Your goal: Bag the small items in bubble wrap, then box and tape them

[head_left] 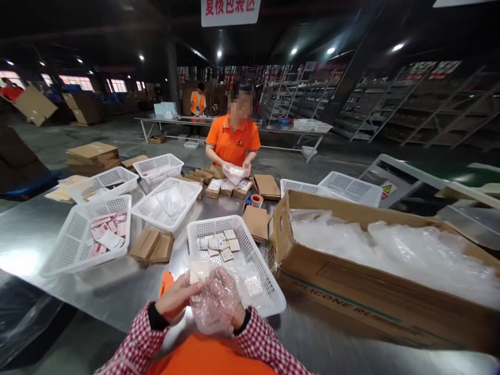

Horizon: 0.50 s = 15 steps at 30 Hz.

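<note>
Both hands, left hand [177, 300] and right hand [219, 304], are together, clamped on a clear plastic bag [201, 271] just in front of the white basket [269, 294] on the worktop [35, 234]

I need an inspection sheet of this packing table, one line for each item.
Surface: shiny metal table, crowded.
Job's things: small pale packet in clear film, over a white basket of small packets.
Clutter: more white baskets, flat brown cartons, tape roll, large cardboard box of clear bags.
Hands: left hand bare, right hand in a clear plastic glove, both on the packet.
Cables: nothing seen.
Surroundings: person in orange shirt opposite; shelving behind.
</note>
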{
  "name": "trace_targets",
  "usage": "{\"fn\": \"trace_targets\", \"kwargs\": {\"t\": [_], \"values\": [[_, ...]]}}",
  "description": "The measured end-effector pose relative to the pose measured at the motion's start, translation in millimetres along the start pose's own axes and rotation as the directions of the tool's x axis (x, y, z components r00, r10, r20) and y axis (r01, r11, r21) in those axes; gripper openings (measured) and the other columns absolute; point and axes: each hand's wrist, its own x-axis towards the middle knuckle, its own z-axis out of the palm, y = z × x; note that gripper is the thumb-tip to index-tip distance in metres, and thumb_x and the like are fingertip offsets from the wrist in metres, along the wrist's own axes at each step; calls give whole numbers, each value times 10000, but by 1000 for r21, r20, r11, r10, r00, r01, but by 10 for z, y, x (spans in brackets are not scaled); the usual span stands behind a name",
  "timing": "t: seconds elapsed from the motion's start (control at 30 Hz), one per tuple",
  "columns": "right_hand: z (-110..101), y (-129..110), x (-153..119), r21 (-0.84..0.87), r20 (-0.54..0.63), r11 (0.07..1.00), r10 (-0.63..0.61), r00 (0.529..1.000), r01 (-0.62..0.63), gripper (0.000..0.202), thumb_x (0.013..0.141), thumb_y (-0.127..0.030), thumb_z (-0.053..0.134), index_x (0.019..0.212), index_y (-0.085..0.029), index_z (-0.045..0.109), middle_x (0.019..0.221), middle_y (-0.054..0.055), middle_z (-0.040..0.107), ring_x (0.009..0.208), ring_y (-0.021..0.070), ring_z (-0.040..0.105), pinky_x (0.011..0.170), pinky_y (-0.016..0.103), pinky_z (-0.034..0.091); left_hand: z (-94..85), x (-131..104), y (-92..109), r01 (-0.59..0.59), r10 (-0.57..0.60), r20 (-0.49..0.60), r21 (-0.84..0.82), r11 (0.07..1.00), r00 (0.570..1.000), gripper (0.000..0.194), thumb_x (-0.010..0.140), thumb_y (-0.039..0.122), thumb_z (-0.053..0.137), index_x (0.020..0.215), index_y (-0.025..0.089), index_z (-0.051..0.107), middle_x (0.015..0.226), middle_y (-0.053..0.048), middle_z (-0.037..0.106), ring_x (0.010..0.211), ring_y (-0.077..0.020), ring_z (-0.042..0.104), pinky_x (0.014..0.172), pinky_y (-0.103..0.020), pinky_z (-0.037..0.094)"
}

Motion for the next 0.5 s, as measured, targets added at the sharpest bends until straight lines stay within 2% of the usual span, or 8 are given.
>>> {"fn": "trace_targets", "kwargs": {"t": [0.1,0.17,0.23,0.33,0.43,0.5], "values": [[19,-8,-12,74,57,994,74,996,-78,459,706,-660,577,829,-218,598,697,45,631,709,236,640,646,406,526,14,-14,-58,54,-50,33,-142,988,998,345,777,398,663,1038,172,658,913,-91,706,816,-187,663,751,-294,493],[29,-30,-35,129,117,979,142,983,-157,454,714,-659,568,822,-220,610,710,48,646,730,245,650,675,436,525,12,-11,-77,75,-75,3,-169,983,997,324,784,403,656,988,152,673,876,-97,714,787,-184,671,717,-281,496],[37,-57,-57,177,135,965,170,976,-193,418,656,-614,661,838,-240,617,777,44,669,771,244,653,742,449,521,16,-2,-94,40,-51,-62,-168,985,997,303,791,378,655,976,139,674,882,-103,719,813,-195,674,731,-286,498],[11,-124,-70,113,44,989,95,995,-99,403,591,-509,768,877,-258,635,905,53,680,841,246,645,841,446,506,6,-4,-133,-36,11,-113,-221,975,994,341,779,347,673,1060,156,644,967,-104,715,906,-222,666,782,-315,500],[-92,-211,-56,-119,-1,992,-32,999,32,365,654,-482,740,924,-246,669,1007,84,660,953,265,616,938,459,462,-53,-42,-155,78,-89,-19,-326,942,996,413,745,413,692,1071,164,643,995,-99,717,934,-236,665,794,-334,507],[-183,-246,-47,-271,78,954,-112,991,130,346,731,-492,674,972,-245,683,1083,95,639,1049,265,578,1013,463,401,-87,-70,-139,155,-157,26,-370,916,987,406,739,447,685,1014,149,669,963,-101,727,927,-239,670,815,-343,506]]}}
